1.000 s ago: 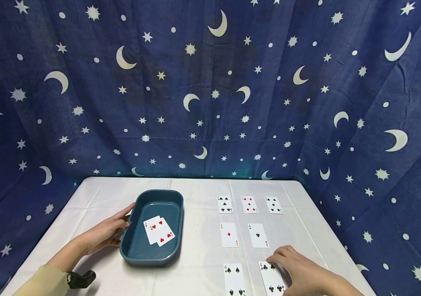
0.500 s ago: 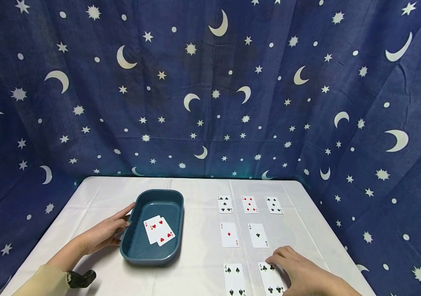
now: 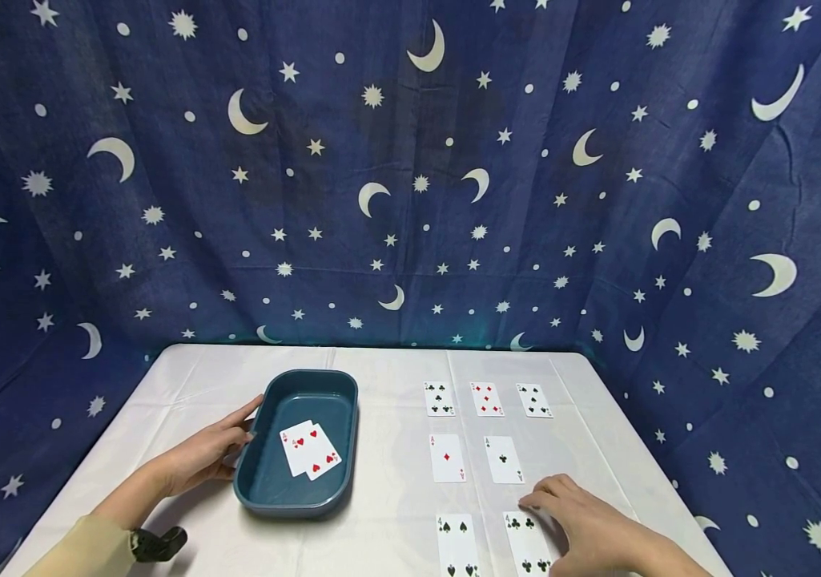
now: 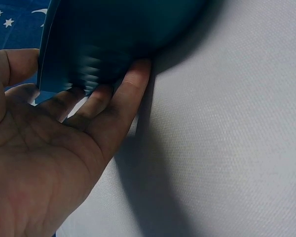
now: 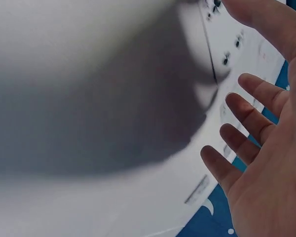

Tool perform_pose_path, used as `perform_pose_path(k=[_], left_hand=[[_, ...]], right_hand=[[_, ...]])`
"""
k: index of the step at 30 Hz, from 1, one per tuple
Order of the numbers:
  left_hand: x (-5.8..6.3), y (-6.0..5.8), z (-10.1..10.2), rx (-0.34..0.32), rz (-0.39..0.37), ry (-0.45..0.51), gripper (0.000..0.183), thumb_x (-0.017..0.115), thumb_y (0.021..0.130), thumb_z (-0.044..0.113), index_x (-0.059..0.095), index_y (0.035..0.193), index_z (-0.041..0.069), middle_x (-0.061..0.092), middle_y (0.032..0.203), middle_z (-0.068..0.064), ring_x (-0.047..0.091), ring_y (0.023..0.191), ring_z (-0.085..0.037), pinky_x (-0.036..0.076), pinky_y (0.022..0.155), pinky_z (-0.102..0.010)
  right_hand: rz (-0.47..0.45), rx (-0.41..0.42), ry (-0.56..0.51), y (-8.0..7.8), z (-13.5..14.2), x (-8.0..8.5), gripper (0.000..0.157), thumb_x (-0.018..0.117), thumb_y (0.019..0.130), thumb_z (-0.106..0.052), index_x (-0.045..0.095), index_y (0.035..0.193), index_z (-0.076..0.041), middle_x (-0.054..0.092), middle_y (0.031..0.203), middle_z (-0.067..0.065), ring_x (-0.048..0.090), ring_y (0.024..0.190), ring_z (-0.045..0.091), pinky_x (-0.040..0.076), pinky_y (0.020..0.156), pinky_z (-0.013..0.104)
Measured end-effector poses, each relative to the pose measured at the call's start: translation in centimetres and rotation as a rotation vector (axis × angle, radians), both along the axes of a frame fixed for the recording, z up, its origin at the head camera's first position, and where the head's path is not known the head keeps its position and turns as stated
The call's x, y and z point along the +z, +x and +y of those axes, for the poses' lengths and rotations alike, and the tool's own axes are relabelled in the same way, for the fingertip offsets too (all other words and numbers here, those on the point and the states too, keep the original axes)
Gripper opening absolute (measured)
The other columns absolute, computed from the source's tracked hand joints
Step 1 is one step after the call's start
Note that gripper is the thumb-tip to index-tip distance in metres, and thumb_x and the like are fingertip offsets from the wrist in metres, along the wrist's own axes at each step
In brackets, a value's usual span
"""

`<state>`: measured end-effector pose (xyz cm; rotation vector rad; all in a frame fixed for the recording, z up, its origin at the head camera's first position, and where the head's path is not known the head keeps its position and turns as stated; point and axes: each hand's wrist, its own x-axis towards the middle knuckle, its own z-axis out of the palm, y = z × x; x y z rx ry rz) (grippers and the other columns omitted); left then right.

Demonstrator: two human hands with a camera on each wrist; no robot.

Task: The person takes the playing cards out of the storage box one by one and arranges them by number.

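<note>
At the left, my left hand (image 3: 203,458) holds the rim of the dark teal tray (image 3: 243,481); in the left wrist view its thumb is at the wall's edge and its fingers lie against the outer wall (image 4: 123,34). Inside the tray a four of hearts (image 3: 324,453) overlaps a red ace (image 3: 293,457). Low on the right, my right hand (image 3: 586,529) hovers over or touches the four of clubs (image 3: 528,541), fingertips at its top edge. The right wrist view shows the fingers spread with nothing gripped. Left of that card lies a four of spades (image 3: 457,543).
Above the fours lie the ace of diamonds (image 3: 448,469) and ace of clubs (image 3: 503,471). Farther back are a five of clubs (image 3: 440,407), a five of diamonds (image 3: 487,405) and another black card (image 3: 533,407). A starry blue curtain (image 3: 410,240) borders the white table (image 3: 396,457).
The right hand has shifted very slightly above the four of clubs. The left hand, the tray and the cards stay in place.
</note>
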<state>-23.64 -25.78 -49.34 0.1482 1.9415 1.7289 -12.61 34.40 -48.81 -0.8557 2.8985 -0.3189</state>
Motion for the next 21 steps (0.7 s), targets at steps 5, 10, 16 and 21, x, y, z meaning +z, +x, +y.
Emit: perform_pose_path(k=[5, 10, 16, 21], left_hand=[[0.0, -0.1, 0.0, 0.005, -0.003, -0.001, 0.078, 0.045, 0.102, 0.012, 0.004, 0.166, 0.029, -0.008, 0.167, -0.026, 0.013, 0.149, -0.048, 0.051, 0.091, -0.056], [0.0, 0.0, 0.0, 0.014, -0.008, -0.003, 0.079, 0.045, 0.101, 0.011, 0.005, 0.166, 0.029, -0.008, 0.167, -0.027, 0.012, 0.149, -0.048, 0.051, 0.091, -0.057], [0.1, 0.1, 0.1, 0.016, -0.013, 0.001, 0.079, 0.045, 0.101, 0.011, 0.005, 0.166, 0.028, -0.007, 0.167, -0.026, 0.014, 0.148, -0.047, 0.051, 0.090, -0.056], [0.2, 0.1, 0.2, 0.020, -0.016, -0.008, 0.079, 0.046, 0.101, 0.011, 0.005, 0.166, 0.028, -0.008, 0.168, -0.026, 0.010, 0.150, -0.049, 0.051, 0.091, -0.057]], right_hand=[[0.095, 0.039, -0.006, -0.9, 0.3, 1.0, 0.086, 0.094, 0.056, -0.044, 0.064, 0.133, -0.021, 0.052, 0.129, -0.012, 0.048, 0.118, 0.014, 0.049, 0.094, 0.039], [0.123, 0.037, -0.006, -2.7, -0.5, 2.3, 0.085, 0.093, 0.063, -0.046, 0.062, 0.136, -0.017, 0.052, 0.133, -0.009, 0.047, 0.124, 0.017, 0.047, 0.099, 0.044], [0.163, 0.068, -0.051, -5.3, -2.9, 3.9, 0.079, 0.090, 0.072, -0.042, 0.060, 0.141, -0.017, 0.053, 0.139, -0.008, 0.045, 0.131, 0.018, 0.045, 0.103, 0.047], [0.191, 0.151, -0.088, -7.7, -6.3, 5.0, 0.075, 0.085, 0.079, -0.042, 0.058, 0.144, -0.018, 0.053, 0.142, -0.009, 0.043, 0.134, 0.017, 0.043, 0.104, 0.048]])
